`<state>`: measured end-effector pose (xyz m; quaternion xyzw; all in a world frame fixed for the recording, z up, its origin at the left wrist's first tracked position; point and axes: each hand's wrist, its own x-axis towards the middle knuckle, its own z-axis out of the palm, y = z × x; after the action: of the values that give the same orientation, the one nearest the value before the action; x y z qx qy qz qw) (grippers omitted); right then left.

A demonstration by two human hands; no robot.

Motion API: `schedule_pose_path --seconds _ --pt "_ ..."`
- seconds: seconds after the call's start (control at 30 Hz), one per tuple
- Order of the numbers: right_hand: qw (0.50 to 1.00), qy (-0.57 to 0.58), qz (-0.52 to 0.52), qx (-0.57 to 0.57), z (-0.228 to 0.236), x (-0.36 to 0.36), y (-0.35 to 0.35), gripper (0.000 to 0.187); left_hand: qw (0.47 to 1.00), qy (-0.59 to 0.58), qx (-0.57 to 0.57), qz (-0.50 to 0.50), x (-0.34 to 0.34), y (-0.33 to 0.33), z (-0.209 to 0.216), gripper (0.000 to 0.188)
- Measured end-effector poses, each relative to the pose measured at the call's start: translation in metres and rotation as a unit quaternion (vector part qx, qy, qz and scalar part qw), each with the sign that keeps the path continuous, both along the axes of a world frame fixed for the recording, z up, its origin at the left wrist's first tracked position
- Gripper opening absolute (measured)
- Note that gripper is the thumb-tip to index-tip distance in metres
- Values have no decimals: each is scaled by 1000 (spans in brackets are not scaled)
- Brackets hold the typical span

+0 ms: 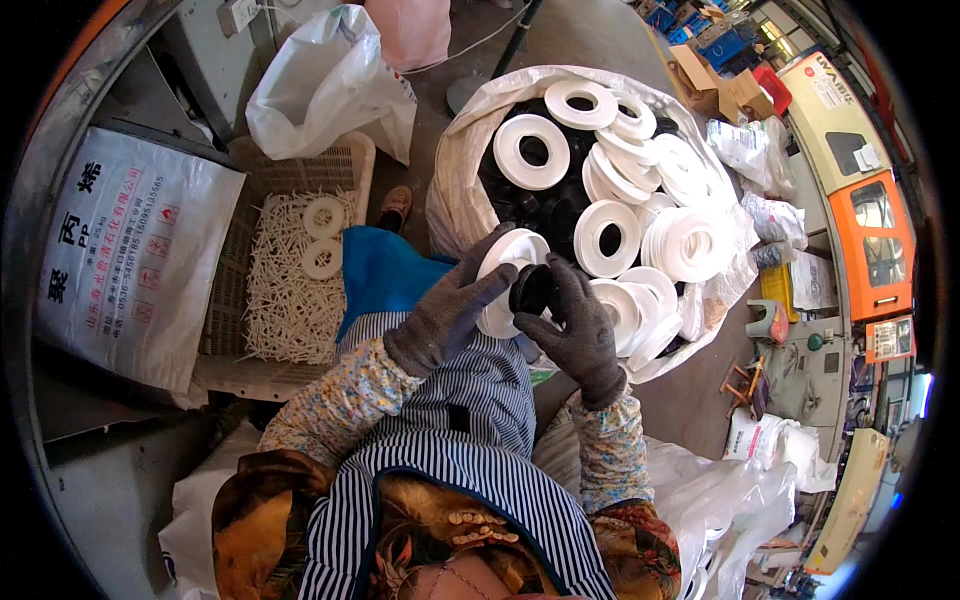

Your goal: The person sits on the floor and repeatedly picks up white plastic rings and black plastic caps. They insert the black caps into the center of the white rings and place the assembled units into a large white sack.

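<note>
In dark grey work gloves, both my hands meet above my lap at the near edge of a large white woven sack (pixel 462 165). My left hand (pixel 448 312) grips a white plastic ring (pixel 515 248), thumb and fingers on its rim. Pinched in my right hand (pixel 580 335) is a round black plastic piece (pixel 533 288), which is up against the white ring. Whether the two are joined, I cannot tell. Many white flanged rings (pixel 690 245) lie heaped in the sack just beyond my hands, on top of black parts (pixel 560 165).
To my left stands a plastic crate (pixel 360 165) of thin white sticks (pixel 290 275) with two white rings (pixel 323 258) on top. A white plastic bag (pixel 325 85) hangs over its far end. A printed sack (pixel 140 250) lies farther left. An orange and cream machine (pixel 875 240) stands far right.
</note>
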<state>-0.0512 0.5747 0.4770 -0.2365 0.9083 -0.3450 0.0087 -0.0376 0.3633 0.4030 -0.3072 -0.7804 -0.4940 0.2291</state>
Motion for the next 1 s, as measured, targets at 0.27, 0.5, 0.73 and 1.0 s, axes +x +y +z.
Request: schedule_pose_path --seconds 0.27,0.5,0.73,1.0 --pt "993 66 89 31 -6 -10 3 55 999 -35 14 -22 -1 1 -11 61" --pt "996 -19 25 87 -1 3 -10 86 889 -350 258 -144 -2 14 0 47" --pt "990 54 68 114 -19 -9 7 95 851 -380 322 -167 -7 15 -26 67" --pt "996 3 29 79 -10 0 -6 90 912 -307 238 -129 -6 22 -25 57"
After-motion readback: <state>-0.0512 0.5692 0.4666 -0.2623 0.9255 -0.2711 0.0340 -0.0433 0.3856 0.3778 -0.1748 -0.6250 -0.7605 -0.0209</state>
